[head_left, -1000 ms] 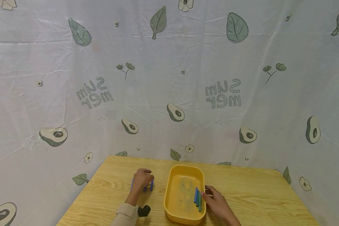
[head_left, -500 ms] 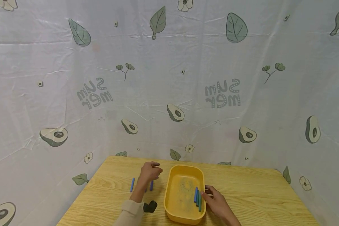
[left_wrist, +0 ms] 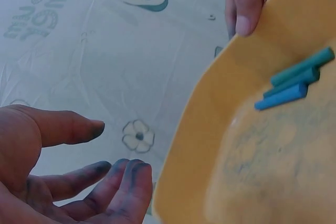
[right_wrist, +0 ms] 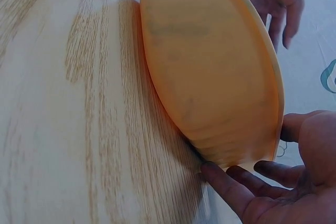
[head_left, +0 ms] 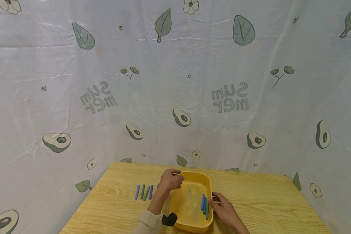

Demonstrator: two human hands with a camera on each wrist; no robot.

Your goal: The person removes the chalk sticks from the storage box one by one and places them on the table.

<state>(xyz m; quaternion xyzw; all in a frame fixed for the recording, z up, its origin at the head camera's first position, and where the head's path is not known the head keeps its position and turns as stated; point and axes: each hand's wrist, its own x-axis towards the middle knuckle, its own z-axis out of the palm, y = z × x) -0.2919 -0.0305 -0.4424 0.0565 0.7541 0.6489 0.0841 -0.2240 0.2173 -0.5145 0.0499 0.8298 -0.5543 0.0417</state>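
A yellow plastic tray (head_left: 190, 222) stands on the table with three chalk sticks (head_left: 204, 206), one blue and two green, lying along its right inside wall. My right hand (head_left: 223, 209) grips the tray's right side. Its thumb sits at the rim, while the other fingers lie against the outer wall in the right wrist view. Over the tray's far left corner hovers my left hand (head_left: 171, 180), its fingers (left_wrist: 134, 187) loosely bent and apart, with nothing between them. The fingertips carry dark smudges. Left of the tray, several blue, green and purple chalk sticks (head_left: 146, 193) lie in a row.
Wood-grain table (head_left: 257, 201) reaches out on both sides of the tray. Behind it hangs a pale curtain (head_left: 163, 91) printed with leaves and avocados. A black strap piece (head_left: 169, 219) sits at my left wrist.
My left hand has moved right, from above the row of chalk sticks to the tray's far left corner, uncovering most of the row. The right hand and tray have stayed put.
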